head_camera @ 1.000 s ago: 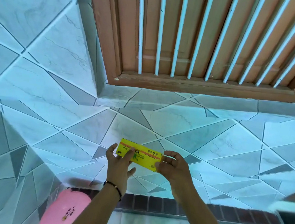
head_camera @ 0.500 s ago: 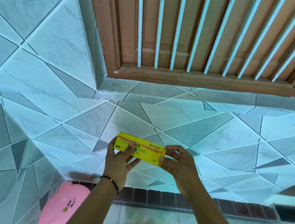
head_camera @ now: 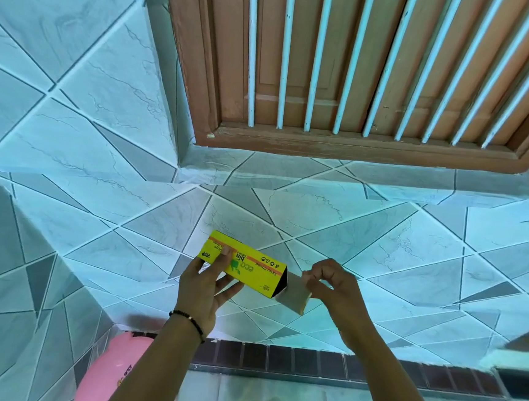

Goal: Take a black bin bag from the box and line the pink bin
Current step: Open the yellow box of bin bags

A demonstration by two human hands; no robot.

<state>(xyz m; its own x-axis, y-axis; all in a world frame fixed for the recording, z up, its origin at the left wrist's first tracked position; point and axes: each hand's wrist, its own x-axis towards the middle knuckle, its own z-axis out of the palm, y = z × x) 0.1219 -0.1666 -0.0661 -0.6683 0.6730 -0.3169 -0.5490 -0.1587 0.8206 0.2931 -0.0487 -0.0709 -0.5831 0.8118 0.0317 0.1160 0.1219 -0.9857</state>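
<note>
Yellow bin-bag box (head_camera: 252,268) held up, end flap (head_camera: 293,294) open.
Left hand (head_camera: 206,283) grips the box; right hand (head_camera: 334,284) pinches the flap; pink bin (head_camera: 107,375) near left.

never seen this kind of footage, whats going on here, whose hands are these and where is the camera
There is no machine here. A person wears a wide-angle camera on the head, looking forward and down, so you see their own two bare hands from above. The left hand, with a beaded bracelet at the wrist, holds a yellow box of bin bags. The right hand pinches the box's brown end flap, which is folded open. No bag is out yet. At the bottom left is part of the pink bin that the bag is meant to line. Behind is a tiled wall and a brown wooden window with pale bars.
</note>
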